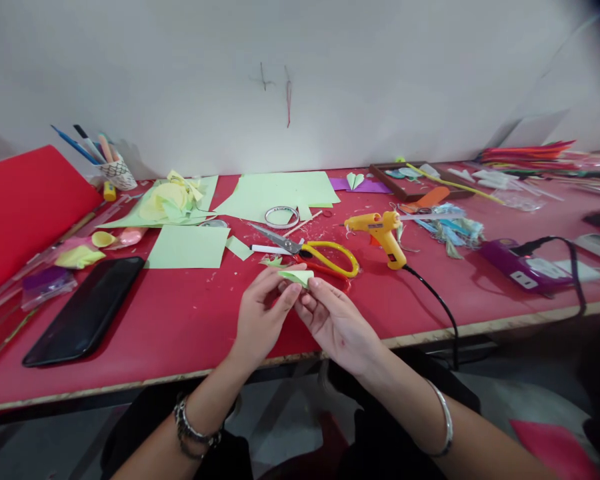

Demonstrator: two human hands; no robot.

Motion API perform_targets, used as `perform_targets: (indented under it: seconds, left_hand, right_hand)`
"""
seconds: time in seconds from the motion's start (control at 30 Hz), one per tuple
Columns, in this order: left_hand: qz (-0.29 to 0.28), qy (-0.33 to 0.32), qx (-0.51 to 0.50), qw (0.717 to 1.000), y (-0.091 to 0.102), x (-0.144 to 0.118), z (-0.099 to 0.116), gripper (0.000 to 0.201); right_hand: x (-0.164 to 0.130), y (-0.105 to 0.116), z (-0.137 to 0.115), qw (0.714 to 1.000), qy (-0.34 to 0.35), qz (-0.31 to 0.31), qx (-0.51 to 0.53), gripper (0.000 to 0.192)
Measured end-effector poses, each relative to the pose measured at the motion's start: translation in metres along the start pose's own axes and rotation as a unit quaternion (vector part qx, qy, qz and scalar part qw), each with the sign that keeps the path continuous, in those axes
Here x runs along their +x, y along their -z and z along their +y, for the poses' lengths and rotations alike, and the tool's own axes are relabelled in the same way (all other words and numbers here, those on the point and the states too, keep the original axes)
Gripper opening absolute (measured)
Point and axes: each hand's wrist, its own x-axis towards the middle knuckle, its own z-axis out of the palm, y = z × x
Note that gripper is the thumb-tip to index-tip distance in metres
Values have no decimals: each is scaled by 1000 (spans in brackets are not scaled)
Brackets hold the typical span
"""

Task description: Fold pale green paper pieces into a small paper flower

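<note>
Just above the near edge of the red table [180, 327], a small folded piece of pale green paper [298, 276] is held between both hands, raised slightly off the surface as far as can be told. Its long axis runs roughly left to right, with a pointed end toward the left and the blunter end toward the right. The left hand [260, 317] comes at it from below and to the left, thumb and forefinger pinching the left part of the fold, the other fingers curled loosely beneath. The right hand [337, 327] comes from below and to the right, its fingertips [314, 283] pressed onto the right end of the paper; the remaining fingers are gathered close together rather than spread. Both hands touch the paper, so neither is clearly nearer; the piece lies beyond the fingertips of both, on the side away from the body. Just behind it lie yellow-handled scissors [325, 257], blades pointing left, and a white marker [267, 249] beside them. Farther right stands a yellow glue gun [383, 230] with its black cord trailing over the table edge. To the left lie a square green sheet [187, 247] and, well apart, a black phone [85, 310].
</note>
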Motion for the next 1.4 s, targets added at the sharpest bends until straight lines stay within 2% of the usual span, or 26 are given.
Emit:
perform_targets:
  seconds: [0.33,0.5,0.6,0.67,0.73,0.87,0.93,1.07,1.4]
  left_hand:
    - [24,-52,60,997,-1,-2,0,20]
    - [19,-57,71,996,0,-3,1,20]
    - [26,-53,65,996,4,-2,1,23]
    - [30,-45,55,997,8,-1,1,23]
    - [26,-36,48,998,11,1,2,23]
    - [-25,-20,57,998,11,3,5,22]
    - [-59,-17,62,996,8,3,6,21]
    - [-104,-21,58,993,2,1,4,19]
    - [-111,1,84,990,0,2,1,22]
  right_hand:
    - [-4,-3,7,999,-4,12,32,11]
    - [-5,-3,9,999,-18,23,32,13]
    - [-4,-2,8,1000,-27,8,8,15]
    - [-3,0,4,1000,-6,-7,-23,17]
    - [-2,2,-2,997,48,-6,-68,18]
    - [0,5,-16,961,172,48,-209,14]
    - [0,6,-20,937,195,38,-288,16]
    - [1,8,-23,905,187,-22,-381,18]
    - [2,10,-20,898,186,-26,-398,18]
